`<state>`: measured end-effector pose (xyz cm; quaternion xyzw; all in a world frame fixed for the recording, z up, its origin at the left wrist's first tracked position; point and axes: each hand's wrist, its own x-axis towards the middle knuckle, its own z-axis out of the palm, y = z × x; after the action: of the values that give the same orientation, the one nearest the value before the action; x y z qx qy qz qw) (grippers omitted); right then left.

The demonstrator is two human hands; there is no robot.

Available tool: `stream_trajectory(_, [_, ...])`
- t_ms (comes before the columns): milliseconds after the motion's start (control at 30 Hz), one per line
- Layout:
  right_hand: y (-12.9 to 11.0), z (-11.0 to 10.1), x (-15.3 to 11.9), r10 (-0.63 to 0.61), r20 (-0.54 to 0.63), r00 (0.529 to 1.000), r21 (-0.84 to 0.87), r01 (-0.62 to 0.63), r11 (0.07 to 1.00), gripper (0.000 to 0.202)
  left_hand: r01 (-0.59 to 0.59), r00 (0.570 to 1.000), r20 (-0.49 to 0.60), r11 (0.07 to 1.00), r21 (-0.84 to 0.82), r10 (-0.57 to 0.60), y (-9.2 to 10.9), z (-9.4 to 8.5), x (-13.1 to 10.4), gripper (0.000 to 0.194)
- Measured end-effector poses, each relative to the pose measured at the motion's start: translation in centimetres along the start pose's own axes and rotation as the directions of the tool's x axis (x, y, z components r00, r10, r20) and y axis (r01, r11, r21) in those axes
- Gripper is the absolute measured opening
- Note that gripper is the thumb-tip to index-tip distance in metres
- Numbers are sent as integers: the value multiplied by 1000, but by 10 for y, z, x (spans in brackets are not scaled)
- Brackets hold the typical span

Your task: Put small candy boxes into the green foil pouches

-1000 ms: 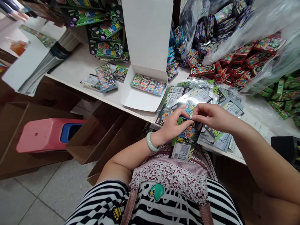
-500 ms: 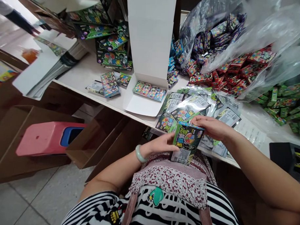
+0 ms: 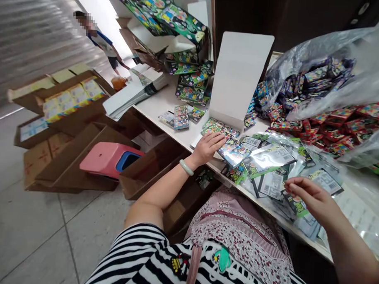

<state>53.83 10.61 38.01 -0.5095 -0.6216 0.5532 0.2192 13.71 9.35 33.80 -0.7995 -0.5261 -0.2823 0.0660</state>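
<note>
My left hand (image 3: pixel 207 149), with a pale bangle at the wrist, grips the left end of a clear-fronted packet of small candies (image 3: pixel 234 152) at the front right of an open white box (image 3: pixel 237 77). Another row of candies (image 3: pixel 219 126) lies inside the box, behind my fingers. My right hand (image 3: pixel 310 198) is over a pile of flat clear pouches with green and black cards (image 3: pixel 269 159). Its thumb and fingertips are drawn together; whether anything is pinched between them I cannot make out.
Filled packets (image 3: pixel 181 117) lie left of the box, before stacked printed boxes (image 3: pixel 193 78). Plastic bags of purple (image 3: pixel 316 80) and red candies (image 3: pixel 333 128) stand at the right. Cartons (image 3: pixel 92 155) and a pink stool (image 3: pixel 105 157) are below left. A person (image 3: pixel 102 43) stands far back.
The packet has gone from in front of my apron to the white box in my left hand. My right hand has let go of it and moved right over the pouches. The view has turned left.
</note>
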Motion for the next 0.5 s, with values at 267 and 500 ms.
stream_trajectory(267, [24, -1, -2, 60, -49, 997, -49, -62, 997, 27, 260, 892, 309, 934, 243, -329, -57, 30, 20, 51])
stream_trajectory(500, [27, -13, -11, 115, -85, 990, -86, -122, 989, 26, 248, 838, 435, 940, 234, -330, -67, 46, 21, 66])
